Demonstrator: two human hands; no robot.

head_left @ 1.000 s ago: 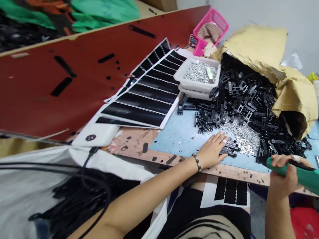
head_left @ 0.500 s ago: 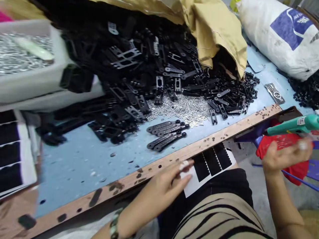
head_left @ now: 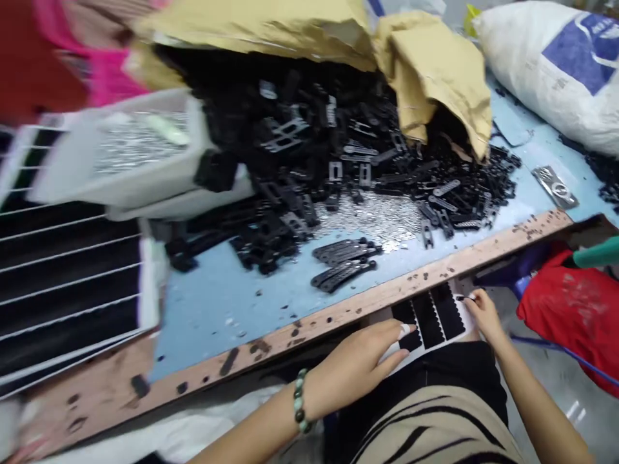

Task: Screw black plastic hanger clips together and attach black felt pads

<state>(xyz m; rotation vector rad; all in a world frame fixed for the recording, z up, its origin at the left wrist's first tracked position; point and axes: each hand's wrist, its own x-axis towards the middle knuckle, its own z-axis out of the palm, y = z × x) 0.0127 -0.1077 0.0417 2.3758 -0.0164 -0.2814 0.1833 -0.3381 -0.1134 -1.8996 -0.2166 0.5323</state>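
1. A blue mat (head_left: 207, 309) covers the bench (head_left: 338, 319), its wooden edge speckled with dark spots; a torn tan bag (head_left: 435, 77) spills a heap of black parts (head_left: 300, 129) across the mat, with loose silver pieces (head_left: 372, 216) beside it; a white sack (head_left: 551, 71) lies beyond.
2. A pale tray (head_left: 116, 193) of silver pieces sits tilted against the heap; black sheets (head_left: 68, 277) lie at the far left; two small stacks of parts (head_left: 341, 267) rest near the edge.
3. The sheet (head_left: 428, 319) lies on the person's lap, below the bench edge, between the hands.
4. The left hand (head_left: 353, 367) is spread flat, fingers on the sheet's near end; the right hand (head_left: 486, 316) pinches a small black strip (head_left: 459, 298) at its far end.
5. A green tool (head_left: 594, 252) pokes in at the right edge, above a red cloth (head_left: 570, 309).
6. A shift of the lap could slide the sheet off; a knock could tip the tray or send the stacks over the edge.
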